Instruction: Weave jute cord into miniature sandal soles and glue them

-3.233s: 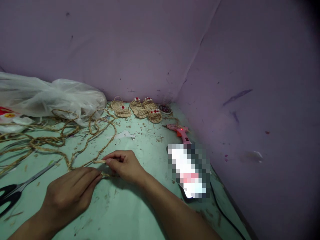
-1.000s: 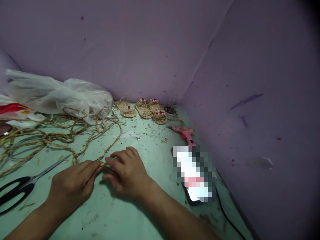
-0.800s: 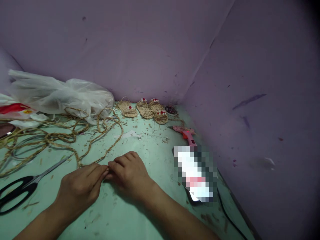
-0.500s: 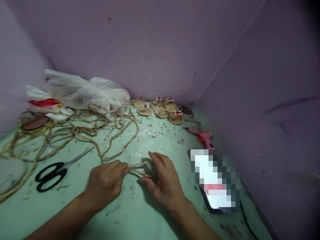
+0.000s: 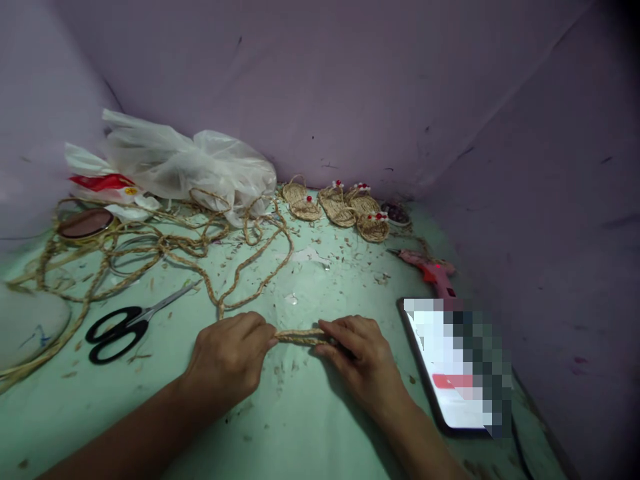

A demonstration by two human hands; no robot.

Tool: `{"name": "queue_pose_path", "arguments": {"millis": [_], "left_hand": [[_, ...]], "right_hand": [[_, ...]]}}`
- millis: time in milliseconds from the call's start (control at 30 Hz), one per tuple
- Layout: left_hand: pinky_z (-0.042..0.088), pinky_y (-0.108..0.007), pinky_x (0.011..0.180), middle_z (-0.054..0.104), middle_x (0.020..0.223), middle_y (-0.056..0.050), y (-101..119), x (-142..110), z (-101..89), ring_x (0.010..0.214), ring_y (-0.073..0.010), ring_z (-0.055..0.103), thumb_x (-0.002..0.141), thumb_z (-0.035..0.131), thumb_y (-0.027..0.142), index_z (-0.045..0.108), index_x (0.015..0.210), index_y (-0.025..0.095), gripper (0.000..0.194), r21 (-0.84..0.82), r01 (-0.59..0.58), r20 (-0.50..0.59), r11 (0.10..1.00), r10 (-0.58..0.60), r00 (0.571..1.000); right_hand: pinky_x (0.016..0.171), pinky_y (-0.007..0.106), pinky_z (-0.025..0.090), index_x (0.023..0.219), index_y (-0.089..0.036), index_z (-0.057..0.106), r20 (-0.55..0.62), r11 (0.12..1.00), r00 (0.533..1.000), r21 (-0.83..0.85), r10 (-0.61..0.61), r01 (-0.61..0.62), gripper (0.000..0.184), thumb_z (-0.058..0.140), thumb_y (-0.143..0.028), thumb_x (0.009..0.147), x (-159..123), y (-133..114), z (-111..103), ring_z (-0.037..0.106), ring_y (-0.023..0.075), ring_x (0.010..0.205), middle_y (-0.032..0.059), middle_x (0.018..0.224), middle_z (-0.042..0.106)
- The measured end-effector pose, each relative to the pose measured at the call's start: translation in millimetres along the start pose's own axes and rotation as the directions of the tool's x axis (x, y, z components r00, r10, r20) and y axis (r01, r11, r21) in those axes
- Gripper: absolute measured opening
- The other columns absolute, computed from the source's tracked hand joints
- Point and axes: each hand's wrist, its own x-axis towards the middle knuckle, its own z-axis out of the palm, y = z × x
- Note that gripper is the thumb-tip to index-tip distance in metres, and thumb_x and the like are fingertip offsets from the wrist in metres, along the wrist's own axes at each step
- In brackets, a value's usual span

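Between my two hands a doubled length of braided straw cord (image 5: pixel 301 337) is stretched sideways, its two strands lying close together. My left hand (image 5: pixel 231 352) is closed on one end, thumb and finger pinching it. My right hand (image 5: pixel 357 353) grips the looped end, which its fingers partly hide. From behind my left hand the rest of the cord runs up to a loose tangle (image 5: pixel 165 247) on the green tabletop. Black-handled scissors (image 5: pixel 120 331) lie left of my left hand, blades pointing away to the right.
Small woven straw sandals (image 5: pixel 337 205) with red and white beads stand by the back wall. A white plastic bag (image 5: pixel 200 167) sits at back left. On the right are a pink glue gun (image 5: pixel 434 270) and a lit phone (image 5: pixel 435 367). Straw scraps are scattered about the green table (image 5: pixel 280 427).
My right hand has drawn its fingers together on the loop, which was spread wider before. The strands now lie nearly parallel. The whole view has shifted slightly.
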Motion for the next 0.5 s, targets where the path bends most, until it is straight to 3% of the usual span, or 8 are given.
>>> {"name": "queue_pose_path", "arguments": {"millis": [500], "left_hand": [[0.031,-0.032,0.053,0.053,0.059,-0.001,-2.0,-2.9,1.6,0.056,-0.0158,0.045,0.085,0.045,0.012,0.061,0.072,0.019,0.022,0.102,-0.126,0.048,0.987,0.122,0.991]], "right_hand": [[0.054,0.028,0.044,0.085,-0.020,0.072,0.036,0.989,0.999,0.145,-0.040,0.035,0.011,0.062,-0.024,0.084,4.7,1.3,-8.3,0.056,0.0160,0.065,0.0037,0.069,0.061]]}}
